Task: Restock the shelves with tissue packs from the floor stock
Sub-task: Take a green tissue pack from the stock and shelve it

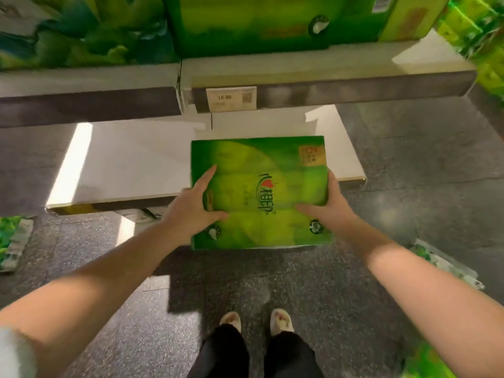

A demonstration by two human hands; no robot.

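Tissue pack (259,192), green, flat, printed face up, is carried between both hands, over the front edge of the bottom shelf (131,162), right of its middle. Can't tell if its far end already rests on the board or is held just above it; the near half clearly overhangs the floor (409,159).

Left hand (195,205): grip clamped on the pack's left edge, thumb across the top face, index finger laid along the top near that edge, other fingers hidden, likely underneath. Right hand (328,205): grip clamped on the right edge, thumb on top, fingers wrapped over the side. Two-sided hold makes sense: the pack is wide and soft-wrapped, so one hand would let it sag or twist.

Held flat and square to the shelf front, probably so it slides straight in as the base of a stack. Upper shelf (327,75) already carries packs of the same print (245,25), price tag (231,98) on its front rail. Bottom shelf shows bare white board, so that's the gap being filled.

More packs lie on the floor at left (11,241) and right (441,263), within reach as the stock to draw from.

Judgement: mid-placement; next is push to depth, then release.
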